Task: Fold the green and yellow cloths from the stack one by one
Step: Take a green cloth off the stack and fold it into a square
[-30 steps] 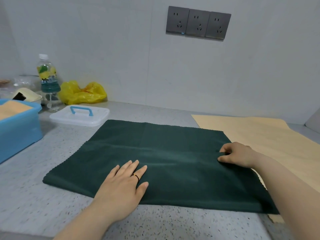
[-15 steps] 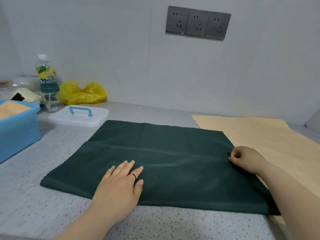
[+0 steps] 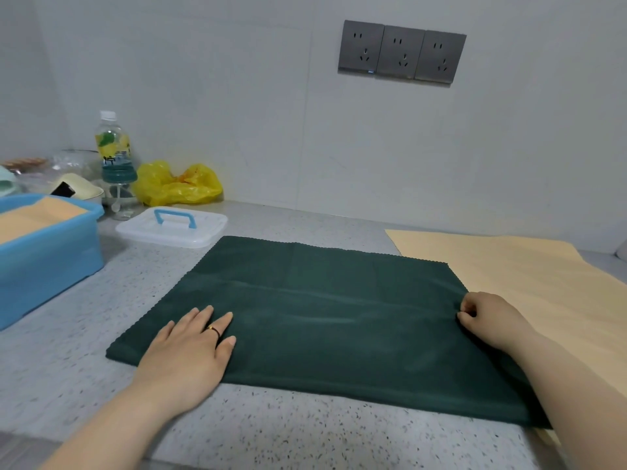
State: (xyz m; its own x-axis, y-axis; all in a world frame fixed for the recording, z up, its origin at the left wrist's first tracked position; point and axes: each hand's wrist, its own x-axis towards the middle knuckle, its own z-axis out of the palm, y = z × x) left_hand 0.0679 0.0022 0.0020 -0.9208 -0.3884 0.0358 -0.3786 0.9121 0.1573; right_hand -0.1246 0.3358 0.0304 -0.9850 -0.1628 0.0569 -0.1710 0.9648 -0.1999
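Observation:
A dark green cloth (image 3: 325, 320) lies flat on the speckled counter, folded once with its fold at the near edge. My left hand (image 3: 190, 351) rests on its near left part, palm down with fingers straight. My right hand (image 3: 488, 317) is at the cloth's right edge, fingers curled and pinching the fabric there. A pale yellow cloth (image 3: 529, 276) lies spread out to the right, partly under the green one.
A blue bin (image 3: 51, 252) with folded yellow cloth inside stands at the left. Behind it are a white lid with a blue handle (image 3: 173, 225), a bottle (image 3: 113, 154), a yellow plastic bag (image 3: 176, 184) and dishes. Sockets (image 3: 402, 50) sit on the wall.
My right hand slid to the right along the green cloth to its right edge and closed on it. My left hand shifted slightly left while staying flat on the cloth.

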